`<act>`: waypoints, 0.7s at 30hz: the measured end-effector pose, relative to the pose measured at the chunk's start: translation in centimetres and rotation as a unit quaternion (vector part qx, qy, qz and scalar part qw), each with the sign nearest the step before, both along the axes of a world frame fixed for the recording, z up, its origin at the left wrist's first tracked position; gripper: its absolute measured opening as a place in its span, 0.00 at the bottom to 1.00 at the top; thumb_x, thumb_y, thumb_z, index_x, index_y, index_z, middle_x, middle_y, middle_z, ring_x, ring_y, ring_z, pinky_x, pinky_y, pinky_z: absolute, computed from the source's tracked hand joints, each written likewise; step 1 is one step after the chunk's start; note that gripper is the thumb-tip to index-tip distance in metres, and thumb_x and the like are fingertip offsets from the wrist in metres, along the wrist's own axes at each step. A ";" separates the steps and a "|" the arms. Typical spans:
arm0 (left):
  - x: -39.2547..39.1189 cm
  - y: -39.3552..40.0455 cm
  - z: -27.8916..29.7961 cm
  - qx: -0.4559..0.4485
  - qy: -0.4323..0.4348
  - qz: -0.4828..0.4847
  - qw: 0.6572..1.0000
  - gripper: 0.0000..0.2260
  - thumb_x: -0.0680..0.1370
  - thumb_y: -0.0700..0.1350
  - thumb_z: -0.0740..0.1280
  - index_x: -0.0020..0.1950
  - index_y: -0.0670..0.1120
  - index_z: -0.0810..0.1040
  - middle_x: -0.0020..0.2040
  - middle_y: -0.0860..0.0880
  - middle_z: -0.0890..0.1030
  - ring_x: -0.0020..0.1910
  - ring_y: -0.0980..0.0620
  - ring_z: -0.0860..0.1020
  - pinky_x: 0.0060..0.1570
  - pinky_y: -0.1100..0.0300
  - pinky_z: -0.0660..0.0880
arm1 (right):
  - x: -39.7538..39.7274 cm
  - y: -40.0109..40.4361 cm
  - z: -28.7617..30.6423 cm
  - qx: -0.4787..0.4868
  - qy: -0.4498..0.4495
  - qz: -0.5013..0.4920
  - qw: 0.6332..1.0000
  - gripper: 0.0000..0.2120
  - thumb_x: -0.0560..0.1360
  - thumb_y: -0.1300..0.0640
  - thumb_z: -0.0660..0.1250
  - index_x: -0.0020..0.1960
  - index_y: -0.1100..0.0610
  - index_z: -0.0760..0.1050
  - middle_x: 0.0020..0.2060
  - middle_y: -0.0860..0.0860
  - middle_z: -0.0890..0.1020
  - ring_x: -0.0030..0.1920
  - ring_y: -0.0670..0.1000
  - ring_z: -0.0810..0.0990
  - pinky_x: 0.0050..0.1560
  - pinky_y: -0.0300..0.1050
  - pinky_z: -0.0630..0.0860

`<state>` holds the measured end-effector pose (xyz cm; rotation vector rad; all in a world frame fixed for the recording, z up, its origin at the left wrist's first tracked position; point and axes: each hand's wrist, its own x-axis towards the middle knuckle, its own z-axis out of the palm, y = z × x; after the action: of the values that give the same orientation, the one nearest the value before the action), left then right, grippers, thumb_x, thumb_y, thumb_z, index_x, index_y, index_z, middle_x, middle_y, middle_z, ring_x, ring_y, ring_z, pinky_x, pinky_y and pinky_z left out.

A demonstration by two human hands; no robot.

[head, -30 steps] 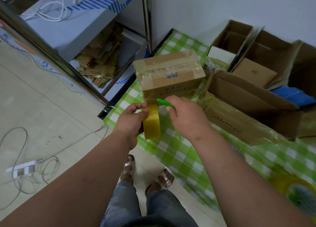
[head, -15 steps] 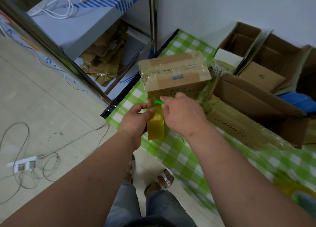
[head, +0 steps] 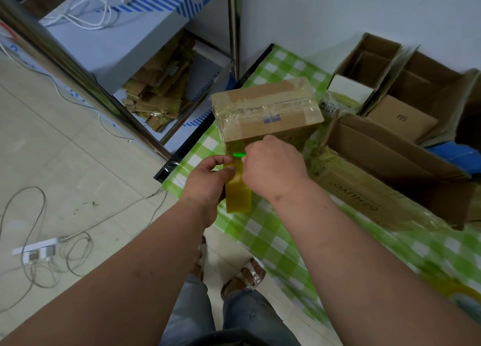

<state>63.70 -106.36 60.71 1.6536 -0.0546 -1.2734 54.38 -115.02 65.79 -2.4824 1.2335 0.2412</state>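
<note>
A taped cardboard box (head: pixel 265 111) stands on the green-checked table (head: pixel 263 231) near its left corner. My left hand (head: pixel 208 181) grips a yellowish roll of packing tape (head: pixel 238 194) just in front of the box's near face. My right hand (head: pixel 270 166) is curled around a small green tool (head: pixel 239 154); only its tip shows, at the tape strip between roll and box. The rest of the tool is hidden in my fist.
Open cardboard boxes (head: pixel 390 158) crowd the table to the right, against the white wall. A second tape roll (head: pixel 460 293) lies blurred at the lower right. Left of the table stands a metal shelf (head: pixel 145 67) with flattened cardboard. A power strip (head: pixel 36 250) and cables lie on the floor.
My right hand with the green tool has moved left and closer to the tape roll, so less of the tool shows. The left hand keeps its hold on the roll.
</note>
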 end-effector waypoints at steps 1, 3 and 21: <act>0.0 0.0 0.1 0.000 0.000 -0.003 1.000 0.06 0.78 0.36 0.68 0.51 0.46 0.80 0.42 0.44 0.83 0.32 0.50 0.78 0.33 0.56 0.75 | 0.1 0.0 0.0 -0.001 0.005 0.002 1.000 0.10 0.79 0.53 0.62 0.54 0.55 0.79 0.41 0.52 0.68 0.40 0.53 0.69 0.39 0.47 0.66; 0.0 0.0 0.2 0.001 0.008 0.000 1.000 0.06 0.78 0.36 0.67 0.51 0.46 0.80 0.41 0.44 0.83 0.32 0.49 0.78 0.34 0.56 0.76 | 0.2 0.0 -0.1 -0.005 0.009 0.005 1.000 0.10 0.79 0.53 0.61 0.54 0.54 0.79 0.40 0.51 0.67 0.40 0.53 0.70 0.39 0.47 0.66; 1.7 -1.1 0.7 0.068 -0.136 -0.098 0.984 0.06 0.76 0.41 0.68 0.42 0.50 0.80 0.43 0.45 0.80 0.43 0.46 0.75 0.45 0.51 0.72 | -0.8 -1.1 -0.5 0.002 0.041 -0.005 0.999 0.07 0.76 0.53 0.61 0.42 0.52 0.76 0.38 0.50 0.77 0.35 0.52 0.73 0.28 0.41 0.59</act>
<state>65.41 -107.45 61.43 1.9715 -0.3077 -1.2084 53.62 -116.10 65.29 -2.4842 1.2764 0.3466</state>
